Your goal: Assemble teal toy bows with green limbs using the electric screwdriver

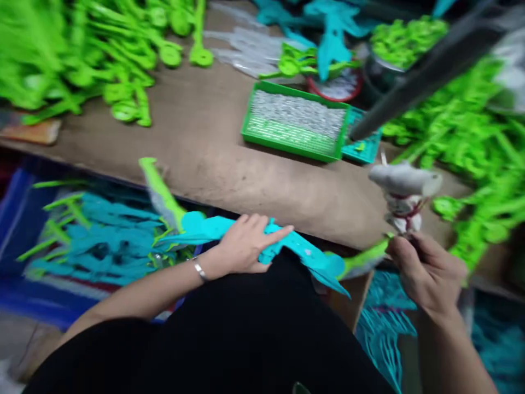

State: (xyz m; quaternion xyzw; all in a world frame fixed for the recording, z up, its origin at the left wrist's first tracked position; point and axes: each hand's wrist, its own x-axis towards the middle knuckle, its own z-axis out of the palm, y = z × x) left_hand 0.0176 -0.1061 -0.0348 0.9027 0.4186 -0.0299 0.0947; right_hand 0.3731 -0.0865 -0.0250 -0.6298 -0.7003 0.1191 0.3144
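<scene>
My left hand [248,243] grips the middle of a long turquoise plastic part [311,256], its fingers over the top and one digit stretched along it. The part lies across my lap at the bench edge. From its left end a lime-green arm [164,191] sticks up, and another lime-green arm [365,261] extends from the right end. My right hand [429,271] is closed round the handle of a mallet [406,183], held upright. The mallet has a pale cylindrical head and a wrapped neck with dark red binding. Most of its handle is hidden in the hand.
On the brown bench [197,131] stands a green tray [295,123] of small metal pins. Piles of lime-green parts [123,65] lie left and right. A dark bar [426,71] slants over the right side. A blue crate [24,273] at lower left holds turquoise parts.
</scene>
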